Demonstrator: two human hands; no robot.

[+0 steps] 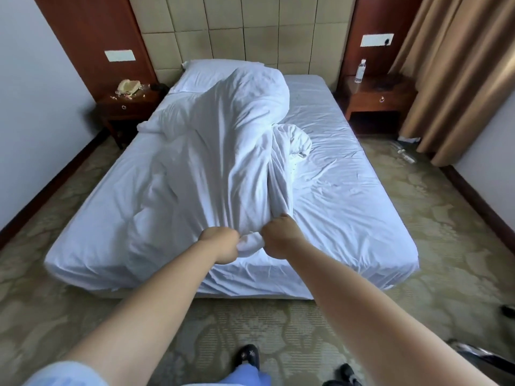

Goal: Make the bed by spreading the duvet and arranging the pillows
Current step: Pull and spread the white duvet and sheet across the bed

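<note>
We stand at the foot of the bed, both arms stretched out. Our left hand and right hand sit close together, fingers clenched on one bunched end of the white duvet. The duvet lies in a crumpled ridge from our hands up the middle and left of the fitted sheet toward the headboard, its far end heaped high. A pillow lies at the head on the left, partly covered by that heap.
</note>
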